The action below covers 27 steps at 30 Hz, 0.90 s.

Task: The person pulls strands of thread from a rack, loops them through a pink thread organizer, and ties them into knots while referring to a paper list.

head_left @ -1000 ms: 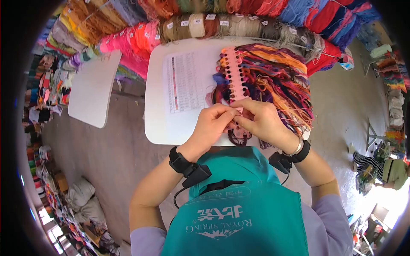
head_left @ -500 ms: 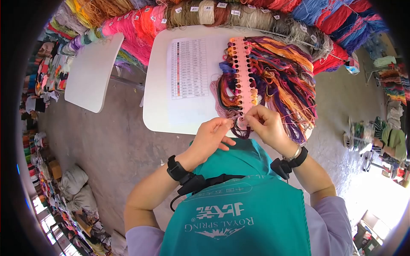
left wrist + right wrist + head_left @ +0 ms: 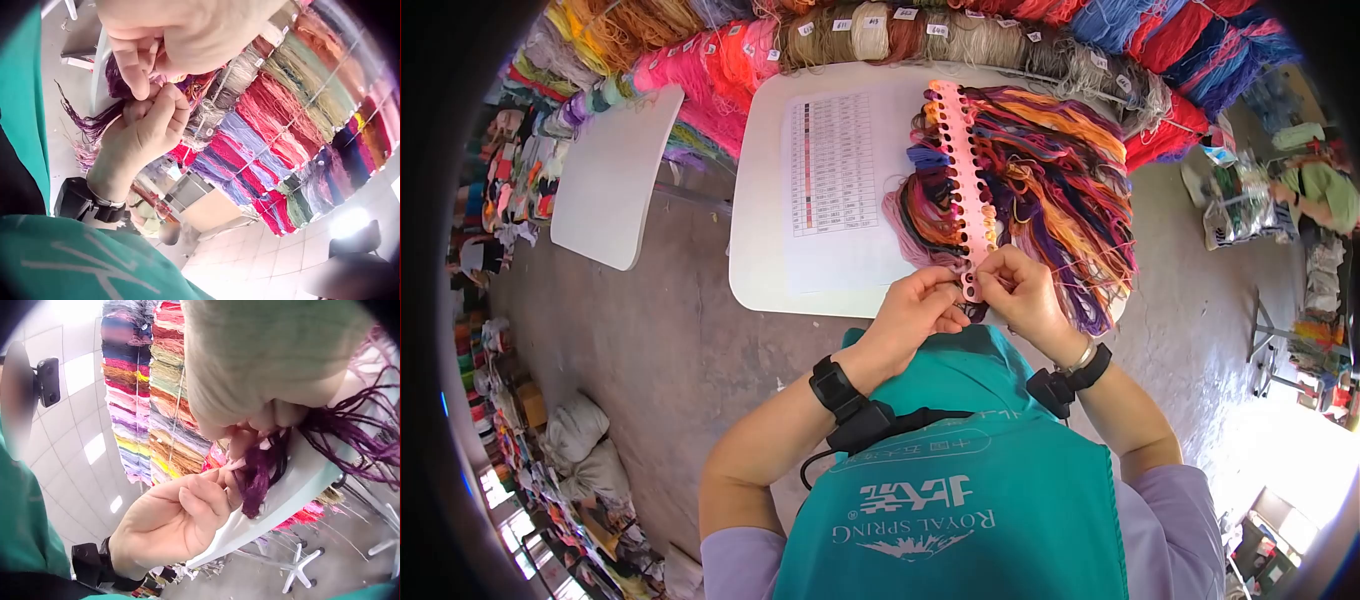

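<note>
A pink strip with holes along both edges (image 3: pixel 965 190) lies on the table, hung with skeins of thread in orange, purple and dark red (image 3: pixel 1070 190). Both hands meet at its near end, where two holes show. With thumb and index finger my right hand (image 3: pixel 1025 292) pinches the strip's edge there. My left hand (image 3: pixel 915 312) has its fingers curled on dark purple thread (image 3: pixel 257 478) beside that end. More purple strands (image 3: pixel 350 428) spread out beyond the right hand in the right wrist view. The fingertips partly hide the thread at the hole.
A printed chart sheet (image 3: pixel 835 165) lies on the white table (image 3: pixel 755 250), left of the strip. Racks of coloured yarn with number tags (image 3: pixel 870 30) line the table's far side. Another white board (image 3: pixel 615 180) stands to the left, and another person (image 3: pixel 1325 190) is at the far right.
Both hands moved toward me with the strip's near end, then the left hand, its fingers spread half a second ago, curled in close to the right. The strip's end holes now show.
</note>
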### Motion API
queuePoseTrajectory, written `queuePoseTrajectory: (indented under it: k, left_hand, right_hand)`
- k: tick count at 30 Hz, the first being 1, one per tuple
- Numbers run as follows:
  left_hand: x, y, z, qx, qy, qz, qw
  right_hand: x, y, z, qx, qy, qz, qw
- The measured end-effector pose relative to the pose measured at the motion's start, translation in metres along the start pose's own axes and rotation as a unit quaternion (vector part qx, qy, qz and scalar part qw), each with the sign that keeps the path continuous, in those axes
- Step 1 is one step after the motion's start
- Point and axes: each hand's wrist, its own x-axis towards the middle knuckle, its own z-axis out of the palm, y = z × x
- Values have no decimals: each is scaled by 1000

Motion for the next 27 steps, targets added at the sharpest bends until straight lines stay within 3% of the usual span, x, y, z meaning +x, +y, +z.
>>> queuePoseTrajectory:
  k: [10, 17, 21, 25, 27]
  left_hand:
    - [11, 9, 7, 83, 30, -21, 996]
    - [-9, 23, -19, 295, 90, 23, 951]
    - [-10, 15, -25, 253, 25, 94, 963]
    - [-10, 20, -9, 178, -38, 27, 983]
    - [-11, 24, -6, 171, -48, -4, 984]
  right_hand:
    - [-3, 0, 1, 50, -14, -2, 999]
    - [8, -15, 2, -219, -73, 0, 973]
    - [14, -27, 5, -293, -80, -9, 953]
    - [20, -31, 7, -298, -85, 20, 951]
    - [22, -35, 7, -251, -86, 75, 961]
